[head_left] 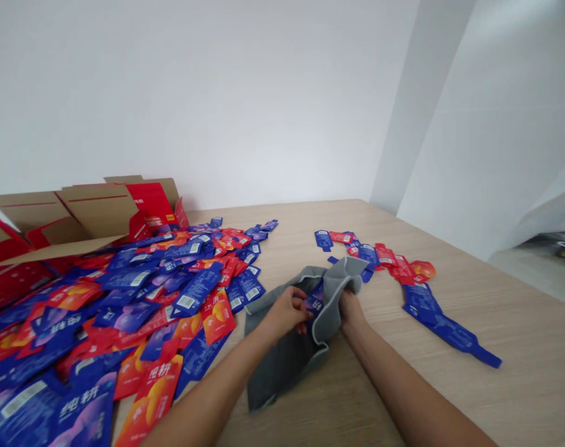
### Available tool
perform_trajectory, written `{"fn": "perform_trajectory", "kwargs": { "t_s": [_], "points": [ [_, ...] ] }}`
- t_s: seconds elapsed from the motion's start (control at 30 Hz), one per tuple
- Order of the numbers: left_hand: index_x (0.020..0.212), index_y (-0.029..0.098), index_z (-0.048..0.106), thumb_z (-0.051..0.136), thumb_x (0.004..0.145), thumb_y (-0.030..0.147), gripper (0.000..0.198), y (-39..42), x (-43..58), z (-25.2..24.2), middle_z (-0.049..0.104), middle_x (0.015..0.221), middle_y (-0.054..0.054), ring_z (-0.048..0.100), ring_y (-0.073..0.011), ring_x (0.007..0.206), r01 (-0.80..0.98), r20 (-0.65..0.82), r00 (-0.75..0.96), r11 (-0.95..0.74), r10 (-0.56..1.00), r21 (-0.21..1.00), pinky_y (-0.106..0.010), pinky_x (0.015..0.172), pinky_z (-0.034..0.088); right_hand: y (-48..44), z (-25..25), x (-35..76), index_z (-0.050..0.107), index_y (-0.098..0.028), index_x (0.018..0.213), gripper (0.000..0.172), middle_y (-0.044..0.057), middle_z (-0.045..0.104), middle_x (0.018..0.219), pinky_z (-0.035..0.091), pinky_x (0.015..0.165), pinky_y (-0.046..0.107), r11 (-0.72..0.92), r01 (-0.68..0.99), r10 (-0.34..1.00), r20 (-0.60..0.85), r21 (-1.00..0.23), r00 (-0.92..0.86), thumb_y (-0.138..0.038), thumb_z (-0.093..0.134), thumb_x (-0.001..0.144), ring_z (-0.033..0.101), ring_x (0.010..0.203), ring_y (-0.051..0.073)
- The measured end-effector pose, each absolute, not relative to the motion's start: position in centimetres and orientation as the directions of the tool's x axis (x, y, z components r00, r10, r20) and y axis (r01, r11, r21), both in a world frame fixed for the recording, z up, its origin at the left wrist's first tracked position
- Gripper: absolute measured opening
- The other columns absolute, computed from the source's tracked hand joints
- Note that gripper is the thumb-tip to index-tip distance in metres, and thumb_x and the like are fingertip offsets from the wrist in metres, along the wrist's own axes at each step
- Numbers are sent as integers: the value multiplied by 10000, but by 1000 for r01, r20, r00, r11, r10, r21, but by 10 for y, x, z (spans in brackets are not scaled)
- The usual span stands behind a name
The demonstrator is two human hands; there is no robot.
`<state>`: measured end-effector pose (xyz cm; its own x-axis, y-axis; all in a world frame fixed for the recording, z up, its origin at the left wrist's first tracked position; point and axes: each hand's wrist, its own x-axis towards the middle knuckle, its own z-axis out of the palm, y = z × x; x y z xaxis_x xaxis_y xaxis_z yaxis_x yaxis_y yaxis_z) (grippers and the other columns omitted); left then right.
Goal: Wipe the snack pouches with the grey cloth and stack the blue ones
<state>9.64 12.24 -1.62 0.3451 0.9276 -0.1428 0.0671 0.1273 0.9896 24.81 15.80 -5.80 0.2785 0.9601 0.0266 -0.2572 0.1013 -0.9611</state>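
The characters 纯耕 stand in white on a blue packet (84, 403) at the pile's near edge and again on the orange packet (159, 379) beside it. The yellow print on the red carton (154, 208) and the white barcode labels (185, 302) are too small to read (likewise the held packet (316, 302) inside the grey cloth (282, 360)).

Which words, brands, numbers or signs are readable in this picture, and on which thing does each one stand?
"纯耕": large pale characters on the red-orange packet nearest the camera.
"纯耕": also on the blue packet beside it.
Red box: yellow print, too blurred to read.
Held packet in the grey cloth gripped by the left hand and right hand: too small to read.
White barcode labels on other packets: unreadable.
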Motion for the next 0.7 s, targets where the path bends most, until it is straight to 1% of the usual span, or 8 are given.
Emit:
{"fn": "perform_trajectory", "kwargs": {
  "t_s": [0.13, 0.23, 0.3, 0.37, 0.43, 0.57, 0.63, 0.7],
  "points": [
    [858, 188, 440, 729, 541, 268, 436, 129, 77, -2, 507, 470, 113, 457, -71, 322, 78, -123, 351, 102, 928, 992, -163, 338, 331, 158, -50, 248, 608, -186, 833, 310, 33, 684, 735, 509, 659, 347, 86, -324, 964, -3, -942, 265, -362, 652, 583, 636, 667, 224],
    [818, 188, 456, 741, 540, 276, 408, 131, 69, 0, 502, 454, 112, 441, -65, 318, 64, -114, 293, 99, 949, 993, -161, 336, 317, 160, -47, 250, 648, -201, 801, 263, 35, 694, 819, 477, 769, 362, 152, -162, 957, 104, -975, 272, -365, 637, 596, 629, 809, 245],
    [774, 183, 475, 750, 547, 301, 375, 129, 69, -2, 506, 451, 102, 431, -59, 319, 68, -125, 260, 111, 957, 991, -159, 333, 308, 162, -47, 251, 666, -212, 727, 204, 41, 696, 804, 450, 811, 382, 183, -36, 953, 169, -982, 251, -365, 623, 600, 616, 842, 264],
    [747, 174, 506, 741, 576, 363, 347, 125, 71, -4, 539, 471, 73, 450, -64, 334, 97, -184, 278, 163, 943, 982, -163, 335, 323, 162, -46, 250, 669, -219, 665, 161, 47, 694, 763, 431, 829, 399, 200, 4, 953, 196, -980, 231, -357, 615, 602, 610, 837, 277],
    [733, 166, 537, 695, 624, 454, 346, 118, 74, -5, 581, 503, 32, 497, -86, 361, 126, -272, 358, 242, 893, 962, -176, 342, 354, 161, -45, 247, 666, -220, 635, 148, 55, 693, 743, 423, 834, 406, 209, 8, 953, 206, -978, 221, -354, 608, 609, 607, 829, 283],
    [690, 147, 582, 654, 645, 510, 373, 103, 73, -3, 628, 537, -31, 545, -109, 387, 160, -350, 546, 315, 761, 935, -178, 345, 380, 153, -41, 243, 671, -211, 685, 238, 76, 704, 808, 424, 839, 405, 219, 0, 952, 214, -976, 221, -421, 564, 653, 601, 866, 292],
    [692, 146, 587, 673, 630, 497, 366, 98, 66, -2, 635, 533, -41, 538, -106, 372, 154, -345, 543, 312, 766, 937, -172, 339, 382, 149, -40, 242, 672, -203, 724, 306, 81, 706, 862, 427, 844, 393, 211, -18, 952, 202, -977, 230, -473, 538, 672, 595, 908, 294],
    [694, 153, 575, 684, 630, 489, 359, 95, 53, 0, 636, 521, -45, 534, -112, 359, 120, -327, 468, 307, 821, 944, -173, 331, 383, 148, -39, 243, 667, -199, 738, 342, 79, 706, 876, 434, 844, 378, 167, -49, 953, 149, -985, 264, -508, 537, 670, 593, 932, 292]
  ]
}}
